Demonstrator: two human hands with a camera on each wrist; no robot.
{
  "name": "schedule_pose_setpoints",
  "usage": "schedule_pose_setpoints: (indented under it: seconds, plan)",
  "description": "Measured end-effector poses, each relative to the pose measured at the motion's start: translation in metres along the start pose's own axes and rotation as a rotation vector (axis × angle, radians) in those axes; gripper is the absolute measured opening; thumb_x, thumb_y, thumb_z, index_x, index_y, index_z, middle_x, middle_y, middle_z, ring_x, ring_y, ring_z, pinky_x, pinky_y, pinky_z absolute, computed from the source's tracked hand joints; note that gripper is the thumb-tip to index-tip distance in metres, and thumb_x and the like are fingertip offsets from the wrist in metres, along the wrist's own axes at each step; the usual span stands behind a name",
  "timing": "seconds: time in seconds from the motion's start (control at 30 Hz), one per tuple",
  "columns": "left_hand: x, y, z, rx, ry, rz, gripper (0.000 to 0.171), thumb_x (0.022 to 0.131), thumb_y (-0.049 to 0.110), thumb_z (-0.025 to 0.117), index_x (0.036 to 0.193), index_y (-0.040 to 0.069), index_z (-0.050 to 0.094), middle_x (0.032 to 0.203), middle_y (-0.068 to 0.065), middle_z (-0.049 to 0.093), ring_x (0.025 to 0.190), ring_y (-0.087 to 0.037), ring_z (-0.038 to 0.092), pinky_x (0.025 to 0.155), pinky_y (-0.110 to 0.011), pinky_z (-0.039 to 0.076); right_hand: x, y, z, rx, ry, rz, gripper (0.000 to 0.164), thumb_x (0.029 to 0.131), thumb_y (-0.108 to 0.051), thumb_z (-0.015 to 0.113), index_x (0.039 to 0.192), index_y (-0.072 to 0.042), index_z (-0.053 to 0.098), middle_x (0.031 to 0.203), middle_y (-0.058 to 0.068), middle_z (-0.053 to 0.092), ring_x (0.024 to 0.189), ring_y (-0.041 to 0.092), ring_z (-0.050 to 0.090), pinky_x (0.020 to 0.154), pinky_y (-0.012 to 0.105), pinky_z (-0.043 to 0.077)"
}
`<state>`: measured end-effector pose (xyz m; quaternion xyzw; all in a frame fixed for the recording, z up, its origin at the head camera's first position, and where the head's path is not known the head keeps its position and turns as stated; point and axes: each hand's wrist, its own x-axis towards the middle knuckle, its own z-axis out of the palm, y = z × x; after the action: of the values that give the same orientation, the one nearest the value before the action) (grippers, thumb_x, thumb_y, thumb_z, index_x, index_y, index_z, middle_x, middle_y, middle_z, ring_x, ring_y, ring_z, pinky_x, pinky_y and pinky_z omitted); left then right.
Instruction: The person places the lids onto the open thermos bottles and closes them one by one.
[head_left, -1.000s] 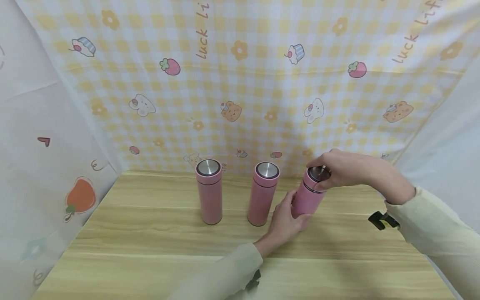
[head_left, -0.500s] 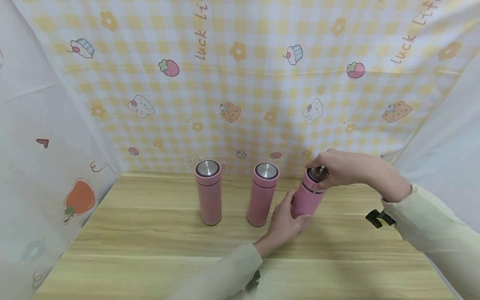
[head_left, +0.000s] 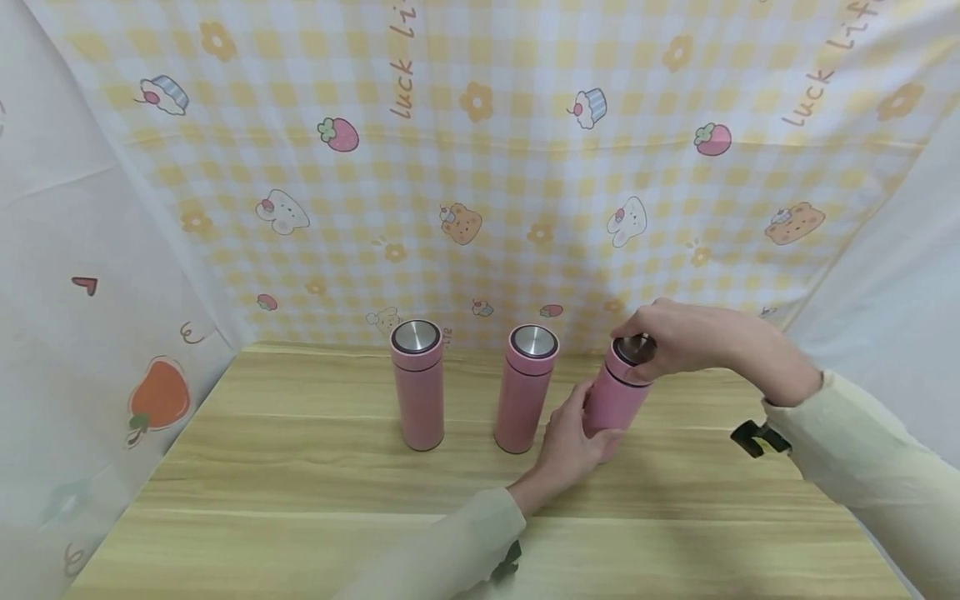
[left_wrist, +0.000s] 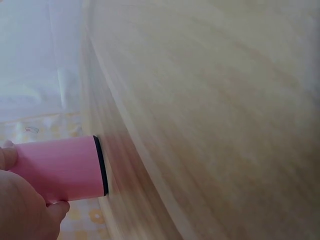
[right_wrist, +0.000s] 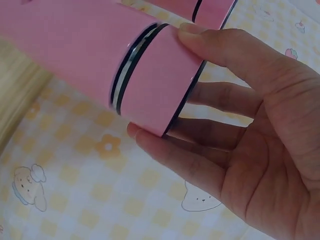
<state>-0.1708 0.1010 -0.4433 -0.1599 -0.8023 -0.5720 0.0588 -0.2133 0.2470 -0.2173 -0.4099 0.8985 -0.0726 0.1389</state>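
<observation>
Three pink thermos bottles with silver-topped lids stand in a row on the table. My left hand [head_left: 566,450] grips the body of the rightmost thermos [head_left: 611,406] low down, thumb in front. Over its lid [head_left: 619,360] curls my right hand [head_left: 686,337], fingers and thumb around the rim. The right wrist view has the thumb and fingertips pinching the pink lid [right_wrist: 160,82], with a silvery band between two dark rings below it. In the left wrist view, the dark base of the thermos [left_wrist: 65,167] is at the tabletop; whether it touches is hard to tell.
The middle thermos [head_left: 521,404] stands just left of my left hand, and the left thermos [head_left: 421,404] farther left. Beneath them is a wood-grain table [head_left: 300,475]. A yellow checked cloth [head_left: 510,167] hangs behind; white cloth [head_left: 97,333] hangs at the sides.
My right hand has shifted very slightly left on the lid, and the head view has moved a touch. The left hand and all three bottles look unchanged.
</observation>
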Motion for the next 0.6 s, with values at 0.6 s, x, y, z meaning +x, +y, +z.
schedule_pose_setpoints:
  seconds: [0.6]
  plan:
    - [-0.001,-0.001,0.000,-0.005,-0.004,0.019,0.072,0.089,0.023,0.082,0.150,0.026,0.043,0.136,0.007,0.058,0.120,-0.008,0.055,0.100,-0.034,0.049,-0.002,0.002,0.014,-0.138,0.209,0.088,0.045,0.085,-0.046,0.081,0.067,-0.017,0.053,0.056,-0.010,0.041,0.048,0.004,0.036,0.044,0.023,0.034]
